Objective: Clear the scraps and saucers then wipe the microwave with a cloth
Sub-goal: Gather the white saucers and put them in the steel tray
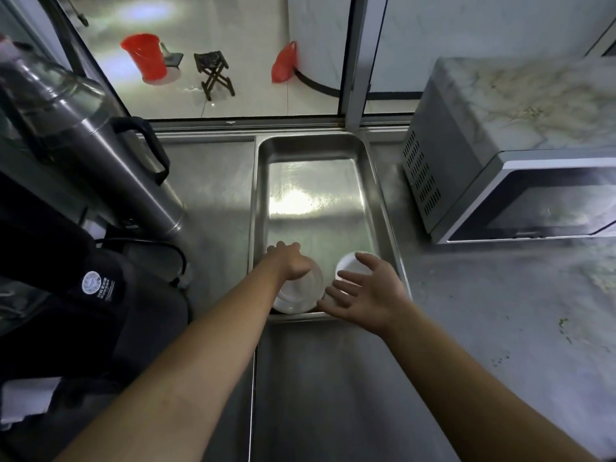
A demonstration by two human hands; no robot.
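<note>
Taking the steel tray [373,181] as the landmark: far to its left stand a tall steel urn [100,155] and a dark bag [66,295], both on the tabletop [333,378].

In the tray's near left corner lies a white saucer [300,295]. The left hand [291,261] is over it, fingers bent down onto its far rim; whether that grip holds the saucer or only touches it I cannot tell. In the near right corner sits a smaller white saucer [346,265], partly hidden by the right hand [366,288], which hovers over it with fingers spread and relaxed, holding nothing.

Right of the tray, well apart, the microwave [500,161] stands with its door closed. Its top looks streaked and soiled. Small greenish scraps [563,325] dot the tabletop near the microwave's front.

As a judgement: both saucers are in the tray, so that part seems done or nearly so. Some scraps remain on the tabletop. No cloth is in view, and the microwave looks unwiped, so most of the task is left.
</note>
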